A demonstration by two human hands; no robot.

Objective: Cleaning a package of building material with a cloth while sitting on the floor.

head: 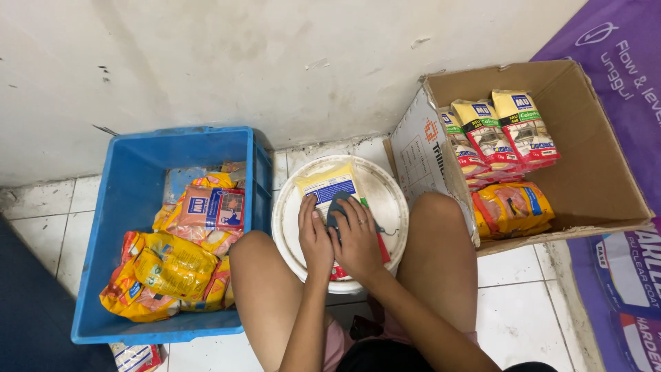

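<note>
Both hands rest together on a yellow packet [329, 187] atop a white bucket lid [385, 200]; left hand [315, 238] flat, right hand [358, 241] pressing a grey cloth [337, 207]; white tiled floor [516, 303], blue crate [117, 207] at nine o'clock, cardboard box [599, 172] at two o'clock.

Both hands [337, 238] lie side by side, palms down, fingers extended.

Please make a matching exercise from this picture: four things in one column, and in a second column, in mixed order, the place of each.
Things:
1. blue plastic crate
2. brown cardboard box
3. round white bucket lid
4. small dark grey cloth

Places:
A. between the knees, under a yellow packet
B. on the packet, under the hands
C. on the left, by the wall
D. on the right, open

Pairs: 1-C, 2-D, 3-A, 4-B
</note>
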